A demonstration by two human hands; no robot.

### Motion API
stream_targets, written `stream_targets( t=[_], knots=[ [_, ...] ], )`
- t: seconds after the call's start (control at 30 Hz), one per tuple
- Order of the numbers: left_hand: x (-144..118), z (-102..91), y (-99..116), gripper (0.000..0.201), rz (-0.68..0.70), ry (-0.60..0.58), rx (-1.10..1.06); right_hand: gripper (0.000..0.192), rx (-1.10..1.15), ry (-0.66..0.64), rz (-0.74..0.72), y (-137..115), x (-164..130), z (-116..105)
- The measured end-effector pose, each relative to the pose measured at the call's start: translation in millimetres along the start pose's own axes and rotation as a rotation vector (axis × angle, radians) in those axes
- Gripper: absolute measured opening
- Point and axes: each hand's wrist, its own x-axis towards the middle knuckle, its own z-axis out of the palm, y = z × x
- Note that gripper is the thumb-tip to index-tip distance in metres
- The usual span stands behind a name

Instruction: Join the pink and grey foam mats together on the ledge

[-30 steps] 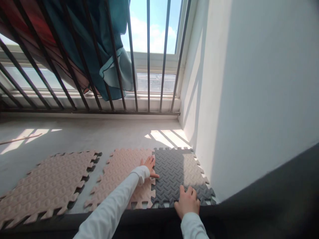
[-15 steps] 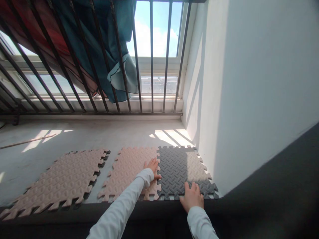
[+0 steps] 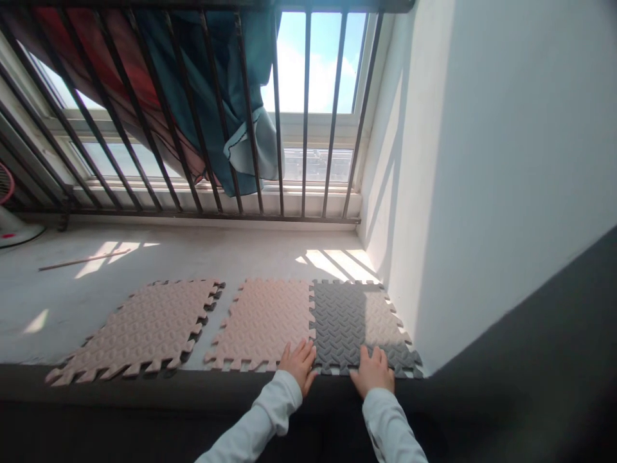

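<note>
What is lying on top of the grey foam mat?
The right hand rests flat on the near edge of the grey foam mat. A patch of sunlight falls on its right side. The mat surface under the palm is hidden.

We see a dark grey mat [image 3: 346, 328] embossed with a diamond-plate tread, and joined to it a pale pink mat [image 3: 265, 318] with a raised pebble pattern; a second pink mat [image 3: 144, 325] carries the same pebbling. Our sleeves [image 3: 270, 418] are white. The ledge [image 3: 202, 257] is pale grey concrete striped with sunlight, the wall [image 3: 482, 161] white, the bars [image 3: 303, 109] black. Behind them hang a teal cloth [image 3: 231, 96] and a red cloth [image 3: 120, 83] against blue sky with white cloud
</note>
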Motion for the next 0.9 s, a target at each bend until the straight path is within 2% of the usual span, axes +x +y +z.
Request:
stream_targets(
  t=[0.27, 0.43, 0.57, 0.7, 0.9],
  knots=[
    [-2, -17.6, 16, 0.058, -0.003, -0.029, 0.016, 0.048, 0.013, -0.020, -0.009, 2, 0, 3],
    [-4, -10.1, 2, 0.059, -0.114, 0.000, 0.032, 0.048, 0.004, 0.000, -0.014, 5, 2, 8],
    [-9, -1.4, -12, 0.061, -0.264, 0.106, 0.097, 0.048, 0.014, -0.016, -0.042, 8, 3, 10],
    [-18, 1.1, -17, 0.062, -0.250, 0.156, 0.108, 0.047, -0.014, -0.016, -0.044, 8, 3, 10],
    [-17, -23.1, -14, 0.061, -0.230, 0.090, 0.120, 0.045, -0.037, -0.001, -0.045, 5, 2, 8]
  ],
)
